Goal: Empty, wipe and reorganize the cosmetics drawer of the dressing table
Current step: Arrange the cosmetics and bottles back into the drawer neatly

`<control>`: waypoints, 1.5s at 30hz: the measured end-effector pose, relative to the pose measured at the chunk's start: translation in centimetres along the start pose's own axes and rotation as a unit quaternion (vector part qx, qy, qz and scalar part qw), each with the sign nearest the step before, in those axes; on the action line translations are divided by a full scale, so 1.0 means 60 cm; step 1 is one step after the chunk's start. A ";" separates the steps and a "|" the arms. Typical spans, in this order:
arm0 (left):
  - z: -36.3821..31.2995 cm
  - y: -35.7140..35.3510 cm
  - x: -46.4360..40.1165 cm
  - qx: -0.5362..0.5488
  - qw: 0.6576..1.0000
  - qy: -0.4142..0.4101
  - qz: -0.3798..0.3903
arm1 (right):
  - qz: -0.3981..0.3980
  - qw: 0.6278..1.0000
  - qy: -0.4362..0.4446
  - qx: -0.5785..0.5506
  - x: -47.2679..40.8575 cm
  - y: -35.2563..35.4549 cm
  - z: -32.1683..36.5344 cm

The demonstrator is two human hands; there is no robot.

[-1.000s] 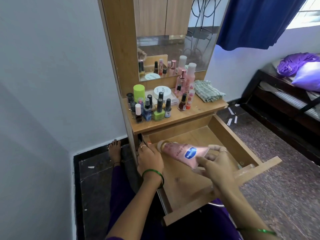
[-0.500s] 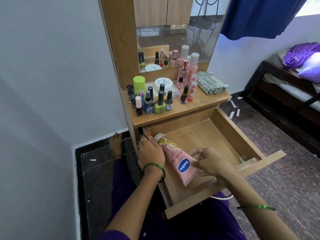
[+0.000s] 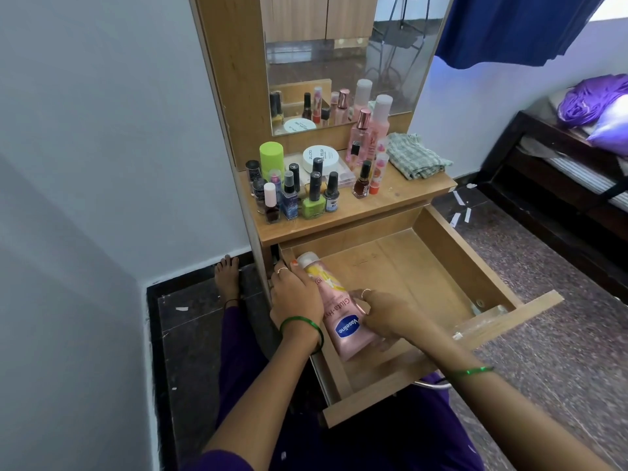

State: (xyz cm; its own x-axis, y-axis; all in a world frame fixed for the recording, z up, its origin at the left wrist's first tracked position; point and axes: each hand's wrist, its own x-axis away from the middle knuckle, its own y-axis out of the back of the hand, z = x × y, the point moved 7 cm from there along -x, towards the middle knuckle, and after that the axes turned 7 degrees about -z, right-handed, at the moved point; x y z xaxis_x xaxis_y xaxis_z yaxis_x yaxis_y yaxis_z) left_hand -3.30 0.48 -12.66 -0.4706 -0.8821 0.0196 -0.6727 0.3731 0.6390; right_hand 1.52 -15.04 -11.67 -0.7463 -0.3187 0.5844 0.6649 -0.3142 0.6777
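The wooden drawer (image 3: 469, 263) of the dressing table stands pulled out. A pink lotion tube (image 3: 334, 309) with a white cap lies along the drawer's left wall, cap toward the back. My left hand (image 3: 294, 294) rests on the drawer's left edge and touches the tube's upper part. My right hand (image 3: 387, 317) grips the tube's lower half from the right. Several nail polish bottles (image 3: 312, 195), a green can (image 3: 272, 158), a white jar (image 3: 321, 156), two tall pink bottles (image 3: 372, 130) and a folded checked cloth (image 3: 416, 156) stand on the tabletop (image 3: 401, 195) above.
A mirror (image 3: 339, 62) rises behind the tabletop. A grey wall is at the left, a dark bed frame (image 3: 560, 185) with purple bedding at the right. My foot (image 3: 227, 273) and purple-clad legs are on the dark floor below the drawer.
The tube came down from above the drawer and turned lengthwise against the left wall. My right hand slid along it toward its lower end; the left hand stayed on the drawer's edge.
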 end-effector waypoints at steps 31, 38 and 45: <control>0.000 -0.001 -0.003 0.013 1.000 0.002 -0.007 | -0.171 0.961 0.111 0.189 0.005 0.087 0.053; 0.004 -0.004 -0.001 0.012 1.000 0.008 0.000 | -0.362 0.902 0.215 0.094 0.024 0.275 0.136; 0.003 -0.003 -0.002 0.005 1.000 0.012 0.000 | -0.473 0.832 0.287 0.047 -0.042 0.423 0.209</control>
State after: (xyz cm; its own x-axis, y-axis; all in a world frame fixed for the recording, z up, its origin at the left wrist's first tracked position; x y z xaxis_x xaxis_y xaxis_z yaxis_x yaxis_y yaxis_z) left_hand -3.24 0.55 -12.91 -0.4571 -0.8886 0.0386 -0.6778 0.3761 0.6318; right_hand 19.84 -10.99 9.65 -0.7777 -0.3522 -0.5207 -0.2355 -0.6048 0.7608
